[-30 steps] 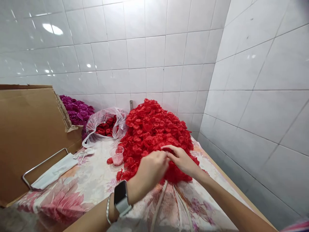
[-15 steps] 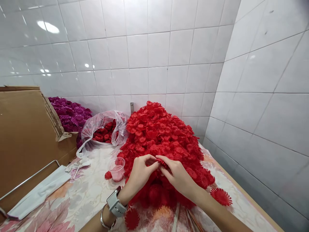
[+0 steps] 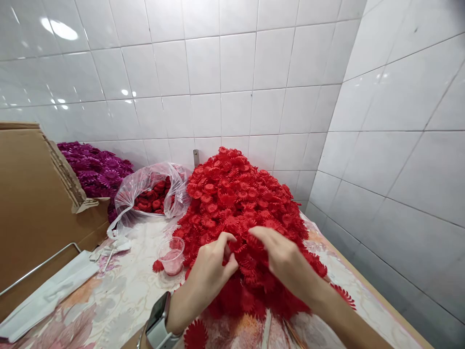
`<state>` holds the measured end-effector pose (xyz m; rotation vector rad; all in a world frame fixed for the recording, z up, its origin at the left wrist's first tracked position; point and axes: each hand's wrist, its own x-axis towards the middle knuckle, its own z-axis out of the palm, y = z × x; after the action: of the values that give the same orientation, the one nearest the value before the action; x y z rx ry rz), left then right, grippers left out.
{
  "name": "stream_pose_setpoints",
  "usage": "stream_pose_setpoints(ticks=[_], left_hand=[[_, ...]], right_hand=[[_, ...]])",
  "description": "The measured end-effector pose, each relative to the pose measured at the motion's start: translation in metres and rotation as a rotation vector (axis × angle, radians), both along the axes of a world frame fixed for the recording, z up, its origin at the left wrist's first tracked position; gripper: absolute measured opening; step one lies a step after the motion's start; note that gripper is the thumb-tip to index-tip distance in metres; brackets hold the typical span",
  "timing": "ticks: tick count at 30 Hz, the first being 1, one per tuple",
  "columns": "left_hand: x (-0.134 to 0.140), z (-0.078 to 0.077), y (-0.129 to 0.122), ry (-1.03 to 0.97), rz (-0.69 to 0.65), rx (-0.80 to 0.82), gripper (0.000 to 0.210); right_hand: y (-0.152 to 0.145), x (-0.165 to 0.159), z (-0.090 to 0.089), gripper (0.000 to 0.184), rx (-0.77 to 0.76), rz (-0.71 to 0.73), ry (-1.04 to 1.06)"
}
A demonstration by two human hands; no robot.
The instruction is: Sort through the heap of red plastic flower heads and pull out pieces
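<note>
A large heap of red fabric flower pieces [image 3: 236,194] with fringed petals rises in front of me. My left hand [image 3: 214,261] is over its lower front, thumb and curved forefinger apart, with no piece plainly between them. Across a small gap, my right hand [image 3: 281,252] hovers over the heap, slightly blurred. Its fingers are loosely bent and its thumb is hidden; nothing shows in its grasp. Left of my left hand stands a clear plastic cup [image 3: 172,259] with pink contents. A single red flower piece [image 3: 196,334] lies by my watch [image 3: 160,315].
Behind the cup sits a clear plastic bag [image 3: 134,184] of darker red pieces. A purple flower heap [image 3: 98,167] lies behind a cardboard box [image 3: 32,184]. White folded paper [image 3: 51,295] rests at left on the floral tablecloth [image 3: 123,291]. Tiled walls [image 3: 203,68] close the back and right.
My hands were together, fingertips pinching a red flower piece; now they have parted. My right hand has moved right, and the view has shifted slightly.
</note>
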<state>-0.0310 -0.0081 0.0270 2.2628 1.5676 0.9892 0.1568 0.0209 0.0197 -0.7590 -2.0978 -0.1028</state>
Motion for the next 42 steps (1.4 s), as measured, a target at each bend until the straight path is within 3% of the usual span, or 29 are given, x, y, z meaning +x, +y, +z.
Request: stream_pose_setpoints(ticks=[2, 4, 6, 9, 13, 15, 20, 25, 29, 34, 38, 42], left_hand=[[-0.01, -0.001, 0.006, 0.099, 0.108, 0.065, 0.023], [-0.019, 0.0, 0.013, 0.216, 0.204, 0.172, 0.015], [-0.024, 0.002, 0.018, 0.299, 0.218, 0.283, 0.01], [-0.017, 0.01, 0.017, 0.233, 0.113, 0.343, 0.01], [0.002, 0.019, 0.006, -0.008, -0.095, 0.204, 0.008], [0.009, 0.02, 0.0, -0.094, -0.119, 0.161, 0.005], [0.011, 0.006, -0.002, -0.196, -0.074, 0.108, 0.005], [0.009, -0.006, 0.0, -0.265, -0.13, 0.097, 0.009], [0.01, -0.009, -0.001, -0.338, -0.146, 0.055, 0.013], [0.009, -0.014, -0.002, -0.307, -0.174, 0.124, 0.015], [0.008, -0.014, -0.002, -0.307, -0.183, 0.133, 0.016], [0.009, -0.012, -0.003, -0.314, -0.18, 0.095, 0.009]], right_hand=[[0.005, 0.011, 0.008, 0.041, 0.011, -0.103, 0.094], [0.007, 0.017, 0.015, 0.034, -0.145, -0.172, 0.19], [0.004, 0.015, 0.02, 0.03, -0.358, -0.152, 0.263], [-0.005, 0.002, 0.02, 0.027, -0.636, 0.013, 0.352], [-0.015, -0.015, 0.014, 0.025, -0.916, 0.215, 0.47], [-0.017, -0.019, 0.01, 0.021, -0.984, 0.252, 0.52], [-0.016, -0.022, 0.001, 0.018, -1.033, 0.251, 0.565], [-0.018, -0.023, 0.0, 0.018, -0.95, 0.219, 0.483], [-0.021, -0.024, 0.002, 0.018, -0.91, 0.192, 0.404], [-0.019, -0.024, 0.0, 0.024, -0.907, 0.186, 0.382], [-0.019, -0.023, -0.005, 0.019, -0.932, 0.24, 0.438], [-0.019, -0.023, -0.007, 0.012, -0.901, 0.196, 0.443]])
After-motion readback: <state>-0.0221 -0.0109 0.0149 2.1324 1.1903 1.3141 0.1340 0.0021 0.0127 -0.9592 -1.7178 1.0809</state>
